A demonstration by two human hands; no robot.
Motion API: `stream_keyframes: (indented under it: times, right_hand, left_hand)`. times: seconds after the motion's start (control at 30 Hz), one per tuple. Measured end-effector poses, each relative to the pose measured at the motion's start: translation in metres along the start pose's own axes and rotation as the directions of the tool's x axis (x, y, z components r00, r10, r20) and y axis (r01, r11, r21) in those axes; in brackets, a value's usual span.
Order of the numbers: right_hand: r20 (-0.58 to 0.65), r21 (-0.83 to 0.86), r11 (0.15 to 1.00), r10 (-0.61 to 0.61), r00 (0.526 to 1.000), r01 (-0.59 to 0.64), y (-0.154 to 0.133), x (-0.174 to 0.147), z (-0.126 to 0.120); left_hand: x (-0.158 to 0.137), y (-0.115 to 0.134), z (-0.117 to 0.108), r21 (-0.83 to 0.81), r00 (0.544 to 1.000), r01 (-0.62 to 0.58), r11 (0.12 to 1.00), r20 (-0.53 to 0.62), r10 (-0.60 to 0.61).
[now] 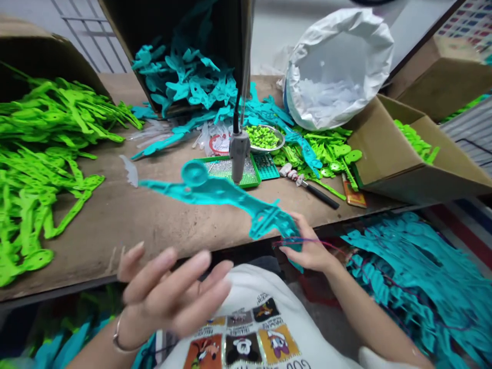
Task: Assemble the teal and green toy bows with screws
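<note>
In the head view, my right hand [307, 248] grips the right end of one blue part [226, 195] over the surface [165, 225]; my left hand [172, 292] is spread and empty. I'd judge this piece midway: loose pieces [192, 84] spill from the far box [123, 33], and a stack [434, 261] lies near right.

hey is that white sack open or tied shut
Open: the sack gapes toward the camera, showing pale pieces inside.

Head-worn view faces forward and down; hands [169, 294] [312, 249] close, workbench [154, 220] beyond.
</note>
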State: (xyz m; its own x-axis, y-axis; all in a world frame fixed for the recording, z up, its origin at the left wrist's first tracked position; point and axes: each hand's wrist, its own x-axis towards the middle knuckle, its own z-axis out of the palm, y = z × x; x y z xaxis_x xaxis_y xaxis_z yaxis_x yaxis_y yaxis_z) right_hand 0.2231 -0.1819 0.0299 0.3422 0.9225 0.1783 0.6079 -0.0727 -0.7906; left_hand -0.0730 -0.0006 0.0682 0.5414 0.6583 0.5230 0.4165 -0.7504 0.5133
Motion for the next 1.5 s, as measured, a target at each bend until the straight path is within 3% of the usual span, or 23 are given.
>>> stream_keyframes:
  times: [0.07,0.1,0.17,0.27,0.33,0.47,0.57,0.63,0.73,0.77,0.8,0.83,0.87,0.9,0.93,0.97,1.0,1.07,1.17,1.23,1.3,1.37,1.5]
  right_hand:
    - [0.248,-0.04,0.995,-0.081,0.965,0.094,-0.001,0.024,-0.003]
    - [0.35,-0.022,0.991,-0.113,0.93,0.129,0.0,0.037,-0.003]
    - [0.49,0.027,0.986,-0.155,0.858,0.163,0.003,0.062,0.001]
    - [0.608,-0.006,0.982,-0.148,0.78,0.19,0.005,0.092,0.006]
    - [0.608,-0.081,0.962,-0.158,0.778,0.26,0.003,0.105,0.004]
    - [0.422,-0.236,0.873,-0.303,0.855,0.427,-0.009,0.111,-0.014]
    - [0.285,-0.358,0.816,-0.368,0.885,0.455,-0.013,0.092,-0.016]
    - [0.214,-0.391,0.823,-0.354,0.911,0.412,-0.009,0.067,-0.003]
    - [0.043,-0.24,0.956,-0.164,0.986,0.17,0.003,0.015,0.035]
    - [-0.015,-0.11,0.994,0.002,1.0,-0.004,0.006,-0.003,0.049]
    - [-0.006,0.056,0.972,0.23,0.973,-0.229,0.009,-0.019,0.061]
    - [0.091,0.228,0.868,0.432,0.897,-0.441,0.011,-0.032,0.071]
    - [0.261,0.359,0.705,0.554,0.791,-0.612,0.011,-0.043,0.077]
    - [0.431,0.427,0.527,0.595,0.678,-0.735,0.01,-0.051,0.08]
    - [0.572,0.449,0.388,0.568,0.592,-0.805,0.008,-0.054,0.078]
    - [0.669,0.453,0.306,0.505,0.546,-0.838,0.005,-0.055,0.073]
    - [0.724,0.457,0.278,0.436,0.535,-0.845,0.001,-0.052,0.064]
    - [0.763,0.488,0.326,0.291,0.577,-0.809,-0.008,-0.037,0.038]
    - [0.719,0.544,0.512,0.126,0.684,-0.665,-0.016,0.001,-0.012]
    - [0.485,0.513,0.733,0.182,0.855,-0.447,-0.011,0.035,-0.04]
    - [0.177,0.232,0.93,0.248,0.952,-0.285,0.008,0.074,-0.057]
    - [-0.08,-0.021,0.98,0.196,0.977,-0.198,0.036,0.114,-0.06]
    - [-0.145,-0.374,0.922,0.047,0.988,-0.099,0.092,0.185,-0.045]
  left_hand:
    - [0.006,0.006,0.005,0.093,0.967,-0.241,0.966,0.108,0.231]
    - [0.011,0.006,0.011,0.143,0.947,-0.3,0.943,0.167,0.276]
    - [0.021,-0.001,0.026,0.25,0.92,-0.321,0.913,0.313,0.238]
    - [0.026,-0.027,0.049,0.392,0.902,-0.336,0.857,0.397,0.172]
    - [0.023,-0.044,0.059,0.431,0.902,-0.33,0.84,0.406,0.146]
    - [0.013,-0.062,0.072,0.435,0.927,-0.259,0.863,0.364,0.095]
    - [0.009,-0.068,0.08,0.42,0.948,-0.184,0.889,0.314,0.048]
    - [0.007,-0.07,0.086,0.416,0.954,-0.152,0.897,0.298,0.023]
    - [0.005,-0.072,0.092,0.405,0.952,-0.128,0.906,0.305,-0.002]
    - [0.004,-0.072,0.094,0.395,0.951,-0.122,0.911,0.308,-0.006]
    - [0.003,-0.071,0.095,0.384,0.951,-0.116,0.916,0.308,-0.009]
    - [0.002,-0.071,0.096,0.374,0.952,-0.11,0.921,0.306,-0.01]
    - [0.001,-0.07,0.097,0.366,0.953,-0.104,0.925,0.303,-0.012]
    - [0.001,-0.07,0.098,0.361,0.954,-0.099,0.927,0.3,-0.015]
    - [0.0,-0.069,0.098,0.359,0.954,-0.092,0.929,0.298,-0.02]
    - [-0.001,-0.069,0.098,0.355,0.955,-0.086,0.931,0.296,-0.025]
    - [-0.001,-0.068,0.099,0.351,0.955,-0.08,0.933,0.297,-0.03]
    - [-0.001,-0.067,0.098,0.344,0.953,-0.076,0.936,0.302,-0.034]
    - [-0.002,-0.068,0.097,0.335,0.95,-0.08,0.939,0.311,-0.03]
    - [-0.003,-0.069,0.095,0.328,0.949,-0.089,0.94,0.314,-0.02]
    - [-0.006,-0.072,0.092,0.314,0.945,-0.099,0.944,0.328,-0.01]
    - [-0.007,-0.072,0.088,0.302,0.932,-0.103,0.948,0.362,-0.014]
    - [0.001,-0.06,0.084,0.256,0.92,-0.076,0.964,0.392,-0.031]
